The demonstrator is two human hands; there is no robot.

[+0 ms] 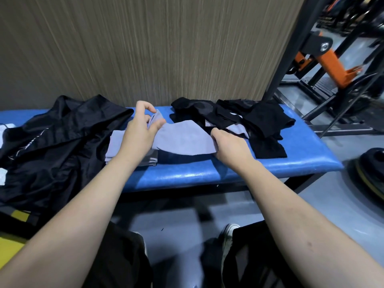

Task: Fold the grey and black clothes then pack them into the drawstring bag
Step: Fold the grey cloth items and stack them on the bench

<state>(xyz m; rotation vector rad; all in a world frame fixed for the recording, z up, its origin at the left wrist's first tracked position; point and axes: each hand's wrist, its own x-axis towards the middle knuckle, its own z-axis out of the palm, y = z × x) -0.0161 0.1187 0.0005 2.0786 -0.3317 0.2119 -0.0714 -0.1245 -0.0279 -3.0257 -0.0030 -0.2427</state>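
Bench: blue padded bench (pixel 187 175) against a wood-grain wall.
Grey cloth (pixel 182 138): mid-bench — stretched between both hands.
Left hand (pixel 139 129): pinching its left corner.
Right hand (pixel 228 146): clamped on its right edge.
Black clothes (pixel 249 119): heaped right.
Black bag (pixel 52 142): left end.

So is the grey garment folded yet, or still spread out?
Mid-fold: the grey garment lies stretched between the left hand, pinching one end, and the right hand.

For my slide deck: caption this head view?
Both hands fold a grey garment on a blue bench.
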